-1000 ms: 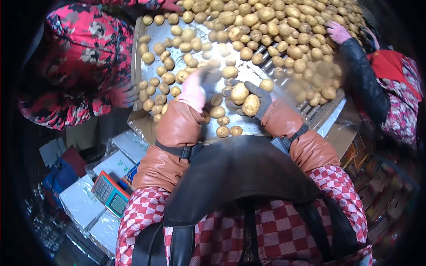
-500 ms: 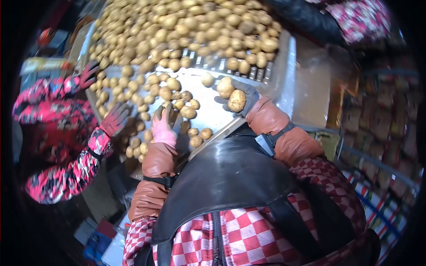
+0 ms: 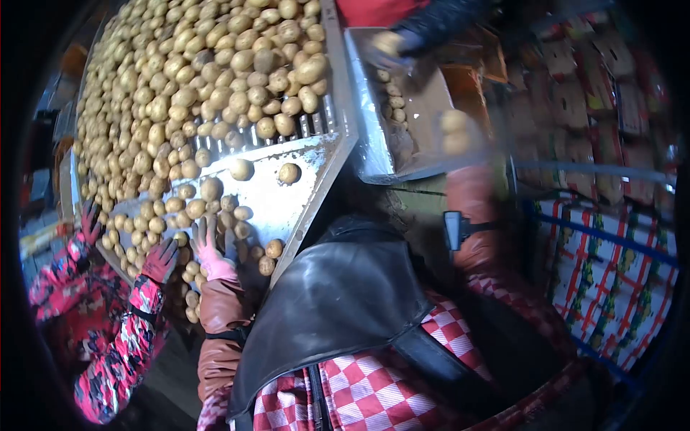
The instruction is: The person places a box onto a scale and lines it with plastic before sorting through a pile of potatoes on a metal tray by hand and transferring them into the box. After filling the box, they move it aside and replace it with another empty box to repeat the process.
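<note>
My left hand (image 3: 213, 248), in a pink and grey glove, lies with fingers stretched out over loose potatoes (image 3: 195, 208) on the metal sorting table (image 3: 262, 205). Out to the right, my right hand (image 3: 474, 140) is smeared by motion. It carries two potatoes (image 3: 453, 121) at the right side of a cardboard box (image 3: 431, 93). The box has a clear plastic liner (image 3: 370, 122), and several potatoes (image 3: 394, 100) lie inside it. Two single potatoes (image 3: 289, 173) sit apart on the bare metal.
A large heap of potatoes (image 3: 208, 72) covers the slatted rollers at the back. On the left, a co-worker's gloved hand (image 3: 160, 260) is close to mine. Another person's hand (image 3: 395, 54) holds a potato over the box. Printed cartons (image 3: 604, 280) are stacked at right.
My right hand has swung from the table to the right, over to the box, with the two potatoes. The view has turned right, bringing the box into sight. My left hand stays among the potatoes.
</note>
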